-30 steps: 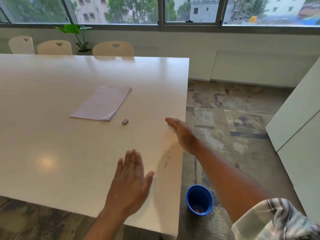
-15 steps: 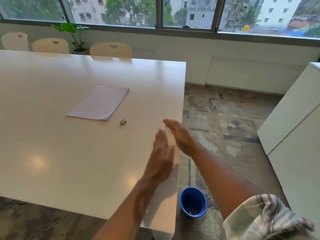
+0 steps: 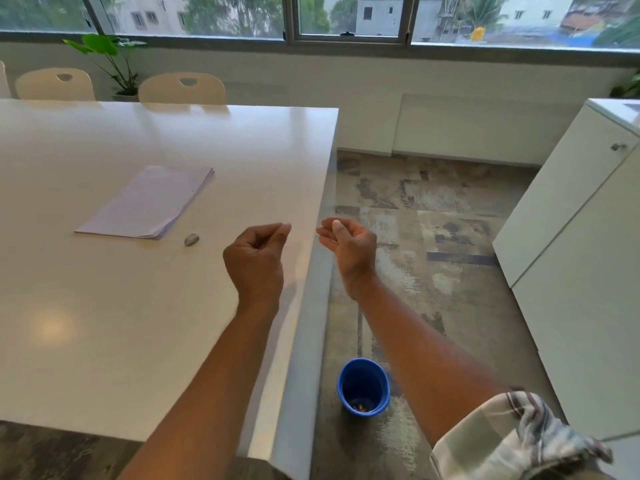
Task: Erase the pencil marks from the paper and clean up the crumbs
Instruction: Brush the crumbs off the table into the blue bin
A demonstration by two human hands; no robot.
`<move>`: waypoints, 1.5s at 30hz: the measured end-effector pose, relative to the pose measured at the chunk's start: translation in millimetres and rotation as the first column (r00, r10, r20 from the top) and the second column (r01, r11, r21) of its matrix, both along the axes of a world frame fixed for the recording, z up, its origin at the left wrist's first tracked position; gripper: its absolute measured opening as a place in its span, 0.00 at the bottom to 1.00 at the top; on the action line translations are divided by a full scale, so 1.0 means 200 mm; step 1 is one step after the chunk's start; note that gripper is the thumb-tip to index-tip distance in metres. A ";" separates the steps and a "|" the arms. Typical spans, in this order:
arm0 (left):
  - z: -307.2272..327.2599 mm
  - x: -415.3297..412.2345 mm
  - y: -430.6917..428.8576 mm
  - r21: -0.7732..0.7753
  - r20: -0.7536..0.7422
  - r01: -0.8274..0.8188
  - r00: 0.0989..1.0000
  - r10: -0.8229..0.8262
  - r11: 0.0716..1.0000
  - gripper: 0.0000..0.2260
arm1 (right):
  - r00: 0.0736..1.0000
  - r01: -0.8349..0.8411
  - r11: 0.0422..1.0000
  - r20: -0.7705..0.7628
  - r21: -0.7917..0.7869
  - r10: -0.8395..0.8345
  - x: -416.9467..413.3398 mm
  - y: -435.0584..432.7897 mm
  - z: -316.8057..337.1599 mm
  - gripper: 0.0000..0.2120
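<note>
- Thin white paper stack [image 3: 147, 204]: flat on the glossy white table [image 3: 104, 306].
- Small grey eraser [image 3: 191, 239]: just beside the stack.
- Left hand [image 3: 254, 258]: fingers curled, fingertips pinched; contents indiscernible.
- Right hand [image 3: 348, 242]: cupped, half open past the table edge.
- Blue plastic bin [image 3: 363, 386]: on the floor.

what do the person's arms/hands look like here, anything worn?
Both hands are bare: left hand and right hand show no gloves, rings or watch. The left forearm is bare as far as visible. The right arm has a rolled-up plaid sleeve, pale with dark stripes.
</note>
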State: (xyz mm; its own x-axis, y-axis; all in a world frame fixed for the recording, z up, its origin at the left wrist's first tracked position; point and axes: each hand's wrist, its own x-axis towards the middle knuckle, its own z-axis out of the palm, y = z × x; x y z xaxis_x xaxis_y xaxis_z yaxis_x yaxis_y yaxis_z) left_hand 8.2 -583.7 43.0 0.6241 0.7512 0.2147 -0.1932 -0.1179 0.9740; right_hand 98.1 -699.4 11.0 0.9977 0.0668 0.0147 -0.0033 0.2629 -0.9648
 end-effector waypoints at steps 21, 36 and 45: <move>-1.70 0.60 -0.86 -0.010 -0.483 0.147 0.866 -0.133 0.989 0.13 | 0.858 0.212 0.922 -0.390 -0.324 -0.335 0.15 -0.95 -1.76 0.10; -3.48 0.44 -0.68 -0.215 -0.852 0.066 0.474 -0.220 0.974 0.20 | 0.766 -0.203 0.739 -0.574 -0.643 -0.289 0.20 -1.05 -3.24 0.21; -4.03 0.56 -0.62 -0.357 -0.889 0.063 0.284 -0.360 0.932 0.24 | 0.654 -0.386 0.607 -0.670 -0.694 -0.351 0.36 -1.04 -3.76 0.18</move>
